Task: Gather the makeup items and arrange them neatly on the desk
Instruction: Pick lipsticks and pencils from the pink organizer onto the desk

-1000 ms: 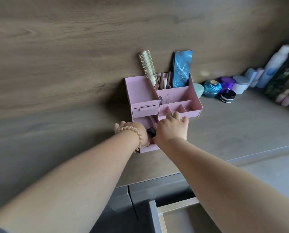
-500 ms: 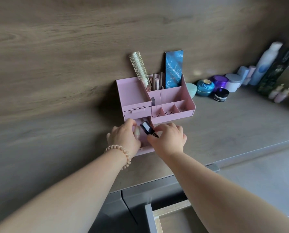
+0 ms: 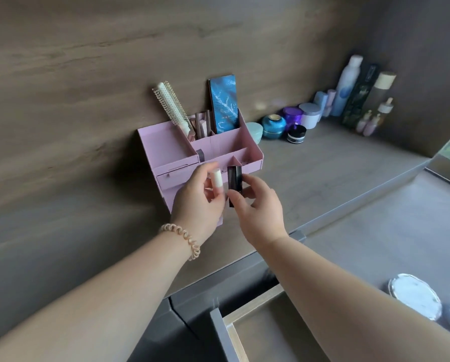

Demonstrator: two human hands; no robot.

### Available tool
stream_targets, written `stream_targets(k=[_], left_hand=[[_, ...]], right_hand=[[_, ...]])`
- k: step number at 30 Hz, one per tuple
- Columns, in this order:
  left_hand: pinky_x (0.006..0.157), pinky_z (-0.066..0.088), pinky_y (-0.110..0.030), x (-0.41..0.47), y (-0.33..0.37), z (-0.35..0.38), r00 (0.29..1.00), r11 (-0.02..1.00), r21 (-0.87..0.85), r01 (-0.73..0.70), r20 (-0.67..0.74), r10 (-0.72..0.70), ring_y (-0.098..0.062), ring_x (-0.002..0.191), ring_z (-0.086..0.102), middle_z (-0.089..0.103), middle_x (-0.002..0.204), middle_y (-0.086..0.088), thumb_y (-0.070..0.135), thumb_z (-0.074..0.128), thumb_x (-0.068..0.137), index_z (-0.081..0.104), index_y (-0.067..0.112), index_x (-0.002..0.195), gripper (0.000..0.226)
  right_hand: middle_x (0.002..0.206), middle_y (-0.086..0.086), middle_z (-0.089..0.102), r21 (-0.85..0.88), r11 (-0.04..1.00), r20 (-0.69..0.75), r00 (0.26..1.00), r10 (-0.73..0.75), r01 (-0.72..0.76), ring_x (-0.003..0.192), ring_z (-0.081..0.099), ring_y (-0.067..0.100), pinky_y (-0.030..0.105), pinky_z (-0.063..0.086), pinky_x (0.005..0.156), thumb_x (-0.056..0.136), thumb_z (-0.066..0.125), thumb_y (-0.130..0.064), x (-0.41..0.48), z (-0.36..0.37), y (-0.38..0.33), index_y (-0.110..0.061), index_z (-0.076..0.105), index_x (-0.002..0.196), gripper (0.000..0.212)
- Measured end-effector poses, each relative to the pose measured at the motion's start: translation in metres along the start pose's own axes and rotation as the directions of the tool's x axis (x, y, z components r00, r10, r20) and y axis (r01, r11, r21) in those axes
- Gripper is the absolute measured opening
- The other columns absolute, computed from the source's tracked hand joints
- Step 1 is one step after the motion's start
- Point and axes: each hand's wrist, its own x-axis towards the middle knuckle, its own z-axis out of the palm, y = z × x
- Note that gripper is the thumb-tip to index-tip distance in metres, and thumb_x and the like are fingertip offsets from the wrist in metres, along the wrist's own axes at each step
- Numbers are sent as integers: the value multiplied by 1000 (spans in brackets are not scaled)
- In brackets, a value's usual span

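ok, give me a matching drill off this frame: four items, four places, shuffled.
Items:
1 hairbrush
2 white tube
3 dark tube
4 black jar

Places:
A in right hand
B on desk, right of organizer
C in left hand
D standing tilted in organizer

Pairs: 1-D, 2-C, 3-A, 4-B

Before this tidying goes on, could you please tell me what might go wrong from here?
The left hand pinches the white tube and the right hand the dark tube by the fingertips; either could slip.
The desk drawer stands open below the desk edge, so a dropped tube might roll in.
The hairbrush leans tilted in the pink organizer; a knock could tip it.
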Motion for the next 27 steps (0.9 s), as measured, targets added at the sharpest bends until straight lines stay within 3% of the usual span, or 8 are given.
stream_targets(k=[3, 8, 14, 19, 23, 27], left_hand=[[74, 58, -39, -3, 18, 31, 994, 1000, -26, -13, 109, 16, -14, 79, 69, 68, 89, 6, 12, 67, 79, 50, 45, 108, 47], [76, 57, -36, -26, 56, 97, 949, 997, -48, -62, 307, 74, -11, 78, 65, 64, 86, 9, 16, 70, 79, 47, 40, 109, 45], [72, 51, -26, -65, 90, 182, 851, 995, -78, -67, 515, 98, -3, 70, 65, 67, 79, 9, 15, 69, 79, 44, 39, 105, 43], [66, 44, -16, -91, 115, 259, 795, 995, -10, -100, 601, 85, 7, 69, 59, 70, 71, 14, 17, 65, 80, 40, 39, 101, 40], [66, 47, -20, -112, 136, 321, 756, 995, 21, -101, 652, 63, 4, 67, 60, 70, 70, 12, 15, 63, 80, 39, 39, 98, 39], [69, 47, -22, -130, 150, 369, 736, 990, 49, -131, 674, 63, 2, 71, 61, 70, 74, 11, 13, 62, 82, 41, 36, 101, 36]], right_hand=[[80, -21, 59, -86, 996, -94, 995, -22, 14, 92, 53, 18, 44, 46, 84, 83, 61, -30, -6, -33, 14, -30, 60, 107, 24], [85, -15, 61, -139, 981, -232, 968, 97, -131, 90, 59, 15, 42, 47, 84, 76, 68, -26, -25, -110, 57, -20, 55, 93, 23], [82, -17, 63, -196, 935, -309, 923, 227, -296, 86, 59, 15, 40, 47, 82, 73, 65, -25, -49, -198, 120, -23, 48, 85, 21], [90, -14, 67, -281, 896, -410, 887, 213, -345, 96, 61, 14, 39, 41, 90, 80, 65, -26, -63, -270, 180, -26, 53, 99, 23], [84, -16, 64, -392, 837, -424, 882, 205, -383, 92, 56, 14, 31, 32, 81, 77, 67, -28, -74, -324, 221, -30, 55, 85, 14], [85, -16, 66, -486, 776, -399, 892, 212, -402, 94, 53, 13, 27, 21, 77, 77, 65, -29, -82, -356, 248, -30, 59, 84, 9]])
